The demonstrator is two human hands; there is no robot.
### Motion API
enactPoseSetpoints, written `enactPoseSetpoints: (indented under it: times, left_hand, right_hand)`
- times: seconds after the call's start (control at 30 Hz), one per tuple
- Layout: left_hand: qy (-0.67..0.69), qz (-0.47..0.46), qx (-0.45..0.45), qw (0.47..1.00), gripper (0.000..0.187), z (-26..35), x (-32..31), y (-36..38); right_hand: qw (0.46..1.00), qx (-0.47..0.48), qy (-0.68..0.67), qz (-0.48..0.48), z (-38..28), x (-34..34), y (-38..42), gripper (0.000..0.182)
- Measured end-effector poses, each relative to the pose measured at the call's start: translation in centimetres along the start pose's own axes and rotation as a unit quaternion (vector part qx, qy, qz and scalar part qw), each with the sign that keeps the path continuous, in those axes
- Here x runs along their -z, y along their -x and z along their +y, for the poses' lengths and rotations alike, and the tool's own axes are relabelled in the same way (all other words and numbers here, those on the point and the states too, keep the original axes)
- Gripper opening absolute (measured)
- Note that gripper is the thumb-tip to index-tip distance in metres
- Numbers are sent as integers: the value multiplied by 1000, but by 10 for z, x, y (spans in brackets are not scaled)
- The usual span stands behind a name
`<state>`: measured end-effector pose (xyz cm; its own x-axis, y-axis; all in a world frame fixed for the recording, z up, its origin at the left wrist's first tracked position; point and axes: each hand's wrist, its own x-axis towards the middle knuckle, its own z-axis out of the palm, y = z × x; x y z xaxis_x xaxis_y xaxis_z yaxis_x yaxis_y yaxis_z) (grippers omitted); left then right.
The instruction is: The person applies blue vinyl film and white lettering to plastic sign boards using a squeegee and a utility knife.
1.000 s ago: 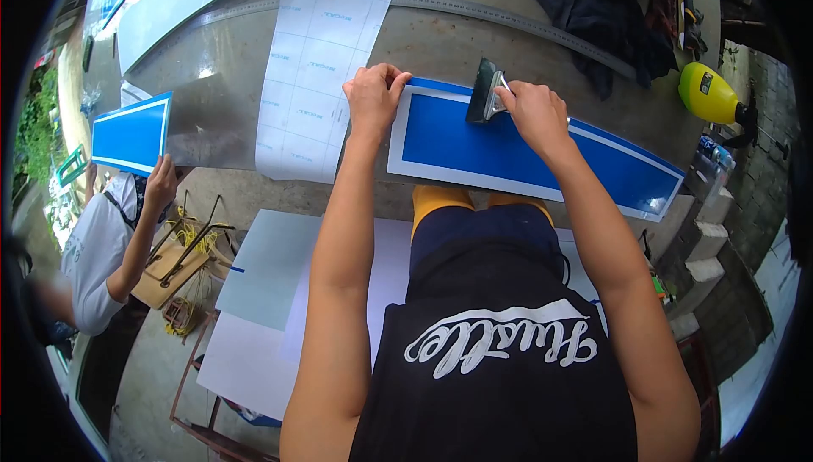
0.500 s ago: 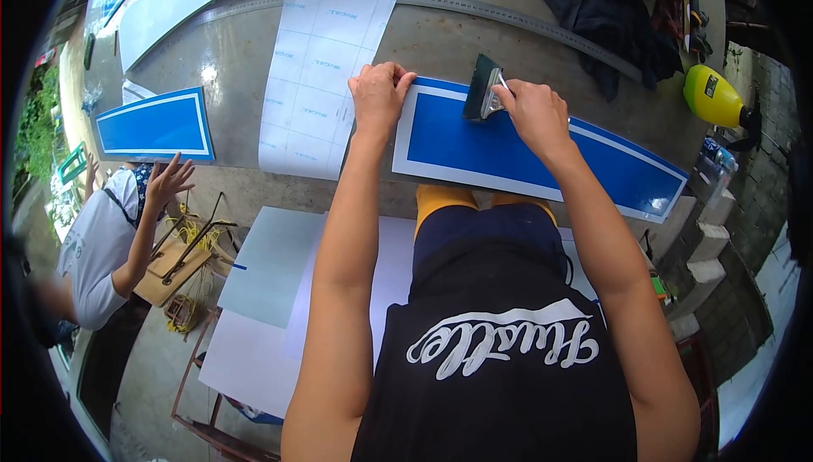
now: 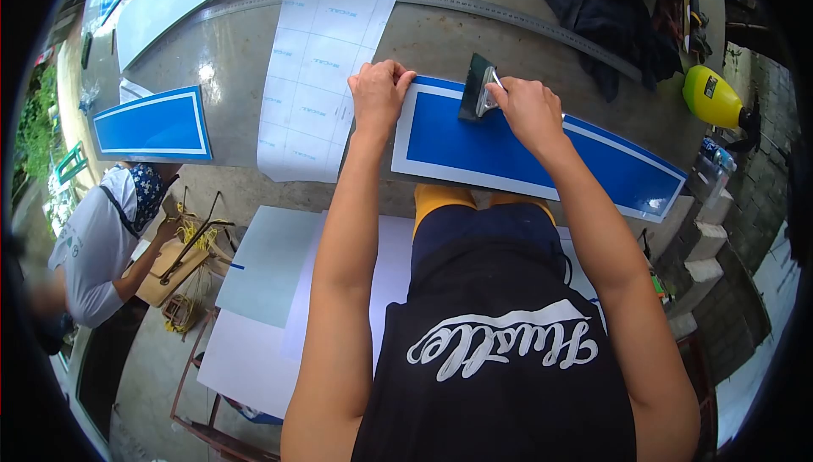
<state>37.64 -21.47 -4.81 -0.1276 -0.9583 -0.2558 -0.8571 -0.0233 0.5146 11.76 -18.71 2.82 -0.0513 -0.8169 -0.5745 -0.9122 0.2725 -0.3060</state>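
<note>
Pinching the blue sign's (image 3: 525, 153) end with left hand (image 3: 378, 94). Gripping the scraper (image 3: 474, 88) tight in right hand (image 3: 527, 106), shifted slightly leftward since before.

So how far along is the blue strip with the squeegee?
Done: a second, shorter blue white-bordered panel lies flat at the table's far left, no hand on it. In hand: the left hand pins the left end of the long blue white-bordered vinyl strip, while the right hand presses a dark squeegee close to that end. Left: most of the strip, out to its right end.
</note>
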Motion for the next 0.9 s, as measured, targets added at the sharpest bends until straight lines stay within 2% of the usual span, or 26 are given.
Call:
enactPoseSetpoints:
  times: [0.4,0.6,0.8,0.9]
  left_hand:
    - [-2,18,-16,1000,22,-7,1,-1]
    - [147,83,69,983,15,-15,14,12]
    - [127,93,54,986,14,-16,18,36]
    - [164,93,74,979,14,-13,17,42]
  right_hand:
    - [999,28,8,-16,-38,-9,-19,44]
    - [999,33,15,-18,-39,-13,-23,45]
    - [999,39,8,-13,-47,-11,-23,44]
    - [999,42,2,-14,-52,-11,-24,43]
